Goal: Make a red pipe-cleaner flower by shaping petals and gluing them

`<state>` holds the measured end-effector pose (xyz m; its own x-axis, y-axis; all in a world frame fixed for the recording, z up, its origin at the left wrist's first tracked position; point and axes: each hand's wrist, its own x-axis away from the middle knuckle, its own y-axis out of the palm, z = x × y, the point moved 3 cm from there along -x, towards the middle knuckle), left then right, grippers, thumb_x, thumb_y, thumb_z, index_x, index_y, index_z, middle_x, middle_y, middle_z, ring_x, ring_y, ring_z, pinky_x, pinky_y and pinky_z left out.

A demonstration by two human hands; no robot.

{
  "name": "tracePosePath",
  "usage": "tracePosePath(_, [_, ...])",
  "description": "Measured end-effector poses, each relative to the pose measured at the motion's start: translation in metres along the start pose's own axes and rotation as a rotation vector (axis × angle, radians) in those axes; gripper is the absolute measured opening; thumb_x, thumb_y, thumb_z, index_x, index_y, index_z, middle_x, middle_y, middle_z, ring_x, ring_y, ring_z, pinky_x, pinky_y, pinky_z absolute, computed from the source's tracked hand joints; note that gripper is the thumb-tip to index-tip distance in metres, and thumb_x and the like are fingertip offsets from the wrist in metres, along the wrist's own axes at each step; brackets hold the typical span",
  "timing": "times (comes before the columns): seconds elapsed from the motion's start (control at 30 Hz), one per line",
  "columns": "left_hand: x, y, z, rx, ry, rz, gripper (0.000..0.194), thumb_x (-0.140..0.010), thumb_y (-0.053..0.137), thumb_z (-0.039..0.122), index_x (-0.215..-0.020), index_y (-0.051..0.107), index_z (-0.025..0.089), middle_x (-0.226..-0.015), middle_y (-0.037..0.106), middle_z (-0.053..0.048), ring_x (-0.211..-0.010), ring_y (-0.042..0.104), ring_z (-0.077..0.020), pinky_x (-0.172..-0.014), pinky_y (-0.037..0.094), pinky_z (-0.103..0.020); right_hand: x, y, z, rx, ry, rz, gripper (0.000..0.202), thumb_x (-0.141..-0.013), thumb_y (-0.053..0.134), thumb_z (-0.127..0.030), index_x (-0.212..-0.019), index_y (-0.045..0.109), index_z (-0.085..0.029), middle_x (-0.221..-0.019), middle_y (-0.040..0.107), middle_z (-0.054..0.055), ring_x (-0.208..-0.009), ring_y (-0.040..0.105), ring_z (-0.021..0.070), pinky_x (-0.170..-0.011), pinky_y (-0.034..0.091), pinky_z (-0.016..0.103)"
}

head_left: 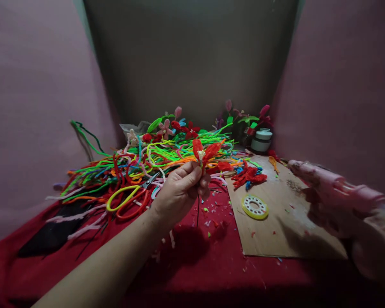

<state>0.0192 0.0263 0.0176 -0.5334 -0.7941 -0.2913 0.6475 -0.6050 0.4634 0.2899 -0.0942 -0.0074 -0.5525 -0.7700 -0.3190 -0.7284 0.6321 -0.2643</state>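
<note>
Between the thumb and fingers of my left hand (184,186) is a red pipe-cleaner flower (208,152) with a pale centre. Its thin dark stem hangs below my fingers. My right hand (374,244), dim and blurred at the right edge, is closed around a pink glue gun (336,182) whose nozzle points left and up. The gun is apart from the flower, over the right part of a cardboard sheet (276,235). Scissors (128,199) with yellow and red handles lie left of my left hand.
A large heap of coloured pipe cleaners (176,147) covers the back left. Red petal pieces (250,175) and a yellow tape roll (255,207) lie on the cardboard. A white-lidded jar (262,139) stands behind. Scraps dot the red cloth (192,273); walls close both sides.
</note>
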Motion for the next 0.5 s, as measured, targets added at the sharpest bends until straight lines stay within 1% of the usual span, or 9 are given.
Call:
tracePosePath(0.03, [-0.001, -0.001, 0.002, -0.006, 0.022, 0.001, 0.015, -0.085, 0.052, 0.021, -0.071, 0.049, 0.015, -0.059, 0.047, 0.002, -0.050, 0.041, -0.0071, -0.050, 0.036, -0.020, 0.003, 0.010, -0.006, -0.214, 0.101, -0.052, 0.035, -0.063, 0.067, -0.040, -0.096, 0.064, -0.030, -0.091, 0.065, 0.009, -0.074, 0.061, 0.0235, -0.057, 0.050, 0.032])
tracePosePath(0.07, [-0.001, -0.002, 0.005, -0.009, 0.044, 0.005, 0.015, -0.084, 0.053, 0.021, -0.071, 0.049, 0.015, -0.059, 0.047, 0.002, -0.050, 0.041, -0.0071, -0.051, 0.036, -0.020, 0.006, 0.021, -0.014, -0.341, 0.159, -0.114, 0.032, -0.061, 0.070, -0.037, -0.092, 0.065, -0.028, -0.087, 0.064, 0.008, -0.066, 0.059, 0.0205, -0.054, 0.049, 0.031])
tracePosePath(0.1, [-0.002, -0.004, 0.007, -0.011, 0.061, 0.012, 0.015, -0.084, 0.054, 0.021, -0.071, 0.049, 0.015, -0.058, 0.046, 0.002, -0.050, 0.041, -0.0072, -0.051, 0.036, -0.020, 0.008, 0.033, -0.022, -0.439, 0.179, -0.191, 0.029, -0.061, 0.072, -0.036, -0.087, 0.065, -0.026, -0.081, 0.063, 0.008, -0.061, 0.056, 0.0183, -0.053, 0.048, 0.031])
tracePosePath(0.13, [-0.003, -0.005, 0.010, -0.010, 0.076, 0.021, 0.015, -0.083, 0.055, 0.021, -0.071, 0.049, 0.015, -0.058, 0.046, 0.002, -0.050, 0.040, -0.0072, -0.050, 0.035, -0.021, 0.009, 0.043, -0.030, -0.495, 0.188, -0.259, 0.026, -0.062, 0.072, -0.036, -0.085, 0.065, -0.024, -0.078, 0.062, 0.007, -0.057, 0.054, 0.0167, -0.052, 0.048, 0.031])
tracePosePath(0.2, [-0.004, -0.009, 0.014, -0.002, 0.101, 0.044, 0.016, -0.082, 0.057, 0.022, -0.070, 0.048, 0.016, -0.058, 0.045, 0.003, -0.049, 0.039, -0.0072, -0.050, 0.035, -0.020, 0.008, 0.063, -0.045, -0.546, 0.151, -0.397, 0.025, -0.065, 0.070, -0.038, -0.084, 0.065, -0.023, -0.074, 0.061, 0.006, -0.054, 0.050, 0.0152, -0.049, 0.046, 0.030])
tracePosePath(0.27, [-0.006, -0.013, 0.018, 0.005, 0.131, 0.067, 0.016, -0.081, 0.058, 0.022, -0.070, 0.048, 0.016, -0.058, 0.045, 0.003, -0.049, 0.038, -0.0071, -0.050, 0.035, -0.020, 0.004, 0.082, -0.055, -0.507, 0.076, -0.495, 0.023, -0.069, 0.067, -0.038, -0.086, 0.065, -0.023, -0.070, 0.061, 0.005, -0.053, 0.049, 0.0144, -0.046, 0.041, 0.027])
tracePosePath(0.3, [-0.008, -0.016, 0.019, 0.009, 0.147, 0.072, 0.016, -0.081, 0.058, 0.022, -0.070, 0.048, 0.016, -0.058, 0.045, 0.003, -0.049, 0.038, -0.0070, -0.050, 0.035, -0.021, 0.002, 0.091, -0.058, -0.457, 0.031, -0.517, 0.021, -0.071, 0.066, -0.039, -0.084, 0.066, -0.022, -0.063, 0.059, 0.003, -0.051, 0.048, 0.0136, -0.043, 0.038, 0.026])
tracePosePath(0.37, [-0.010, -0.020, 0.022, 0.016, 0.172, 0.082, 0.015, -0.080, 0.059, 0.022, -0.071, 0.048, 0.016, -0.058, 0.045, 0.003, -0.049, 0.037, -0.0068, -0.050, 0.034, -0.020, -0.002, 0.108, -0.060, -0.410, -0.027, -0.532, 0.022, -0.073, 0.064, -0.041, -0.080, 0.067, -0.021, -0.057, 0.058, 0.002, -0.050, 0.047, 0.0135, -0.042, 0.035, 0.025])
tracePosePath(0.5, [-0.012, -0.027, 0.023, 0.025, 0.173, 0.125, 0.018, -0.078, 0.062, 0.023, -0.069, 0.047, 0.016, -0.058, 0.045, 0.004, -0.048, 0.037, -0.0061, -0.049, 0.033, -0.020, -0.004, 0.129, -0.053, -0.472, 0.005, -0.521, 0.024, -0.072, 0.065, -0.044, -0.076, 0.067, -0.021, -0.058, 0.058, 0.002, -0.050, 0.048, 0.0138, -0.044, 0.036, 0.026])
